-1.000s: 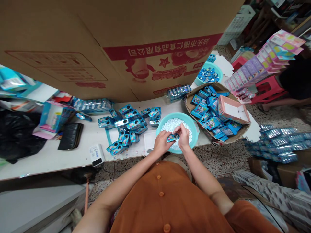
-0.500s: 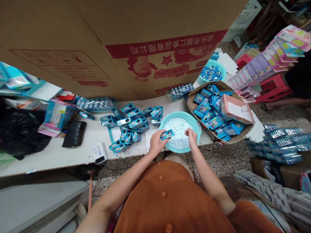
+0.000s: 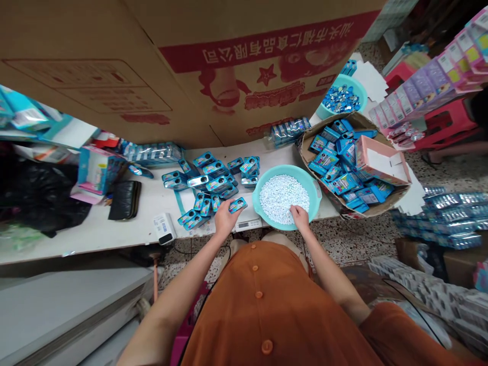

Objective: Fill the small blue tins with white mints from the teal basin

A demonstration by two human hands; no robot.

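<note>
So the left hand (image 3: 225,219) is pinching a small blue case (image 3: 238,205) by one end, beside the scale (image 3: 248,224) near the desk's (image 3: 148,203) front edge. It's probably feeling light, stiff, kinda slick, so gripping the short sides. Right hand (image 3: 301,218) is touching white pellets (image 3: 282,195) in the teal bowl (image 3: 314,195); can't tell if it's closing.

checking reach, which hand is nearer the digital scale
Left. The left hand, holding a small blue pack, is just left of the digital scale; the right hand is farther off, at the white pellets in the turquoise basin.
</note>
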